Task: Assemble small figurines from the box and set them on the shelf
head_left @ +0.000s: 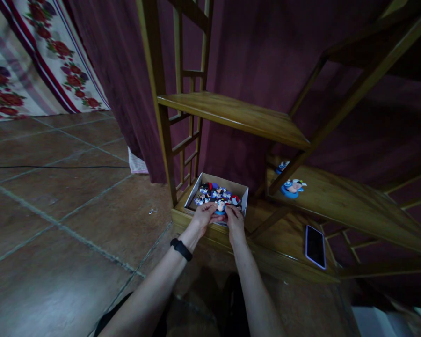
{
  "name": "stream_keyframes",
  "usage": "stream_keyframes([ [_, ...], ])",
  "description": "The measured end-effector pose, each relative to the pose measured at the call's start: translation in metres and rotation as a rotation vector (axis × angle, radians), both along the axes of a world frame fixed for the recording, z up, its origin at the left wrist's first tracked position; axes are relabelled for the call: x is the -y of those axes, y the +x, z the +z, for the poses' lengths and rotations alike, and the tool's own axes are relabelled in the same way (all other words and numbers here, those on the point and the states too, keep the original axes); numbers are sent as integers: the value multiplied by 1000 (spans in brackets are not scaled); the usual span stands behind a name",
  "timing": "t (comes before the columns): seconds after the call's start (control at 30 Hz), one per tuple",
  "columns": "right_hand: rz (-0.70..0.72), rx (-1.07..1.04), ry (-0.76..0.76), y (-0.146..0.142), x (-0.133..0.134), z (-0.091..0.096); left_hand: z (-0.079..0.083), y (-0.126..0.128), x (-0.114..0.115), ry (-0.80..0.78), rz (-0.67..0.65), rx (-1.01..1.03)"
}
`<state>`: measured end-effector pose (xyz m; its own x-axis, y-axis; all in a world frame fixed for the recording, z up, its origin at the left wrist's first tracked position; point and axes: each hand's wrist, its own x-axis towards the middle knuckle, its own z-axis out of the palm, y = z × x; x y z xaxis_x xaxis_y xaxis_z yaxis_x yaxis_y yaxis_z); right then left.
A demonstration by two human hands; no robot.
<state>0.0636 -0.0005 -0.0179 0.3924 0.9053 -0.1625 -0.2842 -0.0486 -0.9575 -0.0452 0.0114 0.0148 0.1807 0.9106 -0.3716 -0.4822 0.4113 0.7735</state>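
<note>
Between my two hands is a small figurine with a blue base [220,207], held over the near side of an open cardboard box [243,195]. My left hand [204,216] grips its left side with fingers closed on it. On the other side, my right hand [234,218] pinches it too. Several small figurines [217,192] in white, purple, red and black lie jumbled in the box behind the held one. My fingers hide part of the figurine and the box's front wall.
The box stands on the bottom board of a wooden shelf unit [231,114]. A pig-like figurine on a blue base [293,188] and another blue figurine [282,167] stand on a low shelf at right. Below them lies a phone [315,246]. A black cable [56,167] crosses the tiled floor.
</note>
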Motion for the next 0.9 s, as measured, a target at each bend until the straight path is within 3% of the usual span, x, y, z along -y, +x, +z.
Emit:
stream_keyframes([
  [0.53, 98, -39, 94, 1, 2, 9, 1, -3, 0, -67, 22, -9],
  [0.9, 116, -114, 115, 0, 7, 13, -5, -8, -4, -161, -35, 117],
])
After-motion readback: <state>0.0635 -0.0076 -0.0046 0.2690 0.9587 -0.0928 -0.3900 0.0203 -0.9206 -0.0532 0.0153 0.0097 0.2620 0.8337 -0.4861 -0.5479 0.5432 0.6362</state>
